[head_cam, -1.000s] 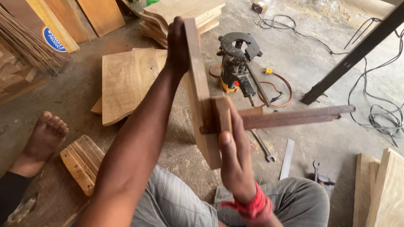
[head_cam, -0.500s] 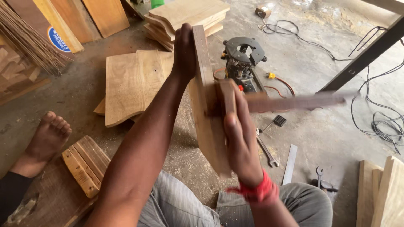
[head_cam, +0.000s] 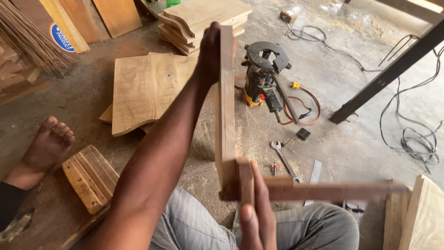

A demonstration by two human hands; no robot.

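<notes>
Currently: checking a board edge with a wooden square.
Left hand [head_cam: 210, 55] clenches the board's [head_cam: 225, 106] far end, upright above the lap; right hand [head_cam: 254, 217] grips the square [head_cam: 319, 190] against its near end, so alignment likely needs steady seating.

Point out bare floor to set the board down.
Bare concrete lies between the flat plank, the bare foot and the broom bristles. Another patch: between spanner and cable coil. Crowded around the router and its cord.
</notes>
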